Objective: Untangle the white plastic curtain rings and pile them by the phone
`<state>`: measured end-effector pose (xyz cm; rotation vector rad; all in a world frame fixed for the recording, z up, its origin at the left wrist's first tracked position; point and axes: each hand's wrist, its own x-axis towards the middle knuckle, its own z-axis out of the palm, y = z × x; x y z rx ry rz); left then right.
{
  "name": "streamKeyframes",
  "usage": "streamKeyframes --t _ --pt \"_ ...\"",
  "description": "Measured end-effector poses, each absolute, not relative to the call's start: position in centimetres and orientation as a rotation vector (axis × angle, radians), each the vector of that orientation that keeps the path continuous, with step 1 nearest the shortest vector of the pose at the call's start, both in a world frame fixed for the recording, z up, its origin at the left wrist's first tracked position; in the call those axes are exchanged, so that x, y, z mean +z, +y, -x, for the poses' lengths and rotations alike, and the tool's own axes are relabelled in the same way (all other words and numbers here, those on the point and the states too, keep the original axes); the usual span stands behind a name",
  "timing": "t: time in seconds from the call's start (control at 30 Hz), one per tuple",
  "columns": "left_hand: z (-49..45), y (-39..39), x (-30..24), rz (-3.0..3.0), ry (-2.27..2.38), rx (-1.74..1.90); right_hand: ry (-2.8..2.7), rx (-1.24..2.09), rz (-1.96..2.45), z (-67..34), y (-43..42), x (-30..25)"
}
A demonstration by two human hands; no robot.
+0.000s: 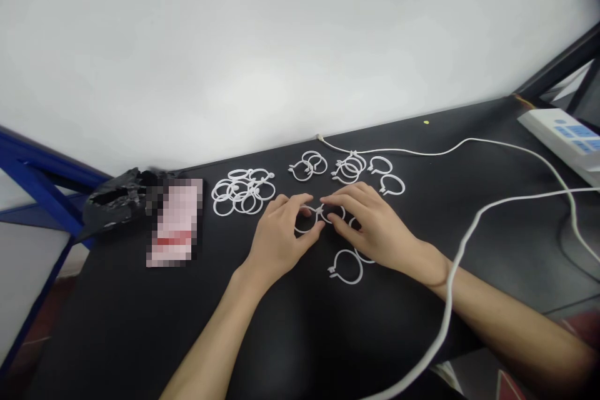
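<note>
My left hand [276,234] and my right hand [370,222] meet at the middle of a black table [140,325]. Each pinches a white plastic ring [304,220], and the two rings touch between my fingertips. Another white ring [347,267] lies flat just in front of my right hand. A pile of several white rings [241,190] lies beyond my left hand. More ring clusters [349,167] lie beyond my right hand.
A white cable [469,231] runs across my right forearm from a white power strip [567,137] at the far right. A black crumpled bag [117,197] and a blurred pink packet [175,222] lie at the left. A white wall stands behind the table.
</note>
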<state>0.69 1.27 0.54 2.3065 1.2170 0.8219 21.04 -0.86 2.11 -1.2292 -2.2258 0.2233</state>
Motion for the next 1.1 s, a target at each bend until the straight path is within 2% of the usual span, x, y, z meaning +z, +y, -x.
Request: streamKeyframes --t 0.8,1.1 --pt "-1.12 0.8 1.04 -2.334 0.992 0.978 -2.173 0.46 1.051 -20.84 -1.06 2.56" --pt "-1.07 0.86 0.99 -2.331 1.016 0.957 -2.155 0.403 1.061 -20.81 -0.97 2.12"
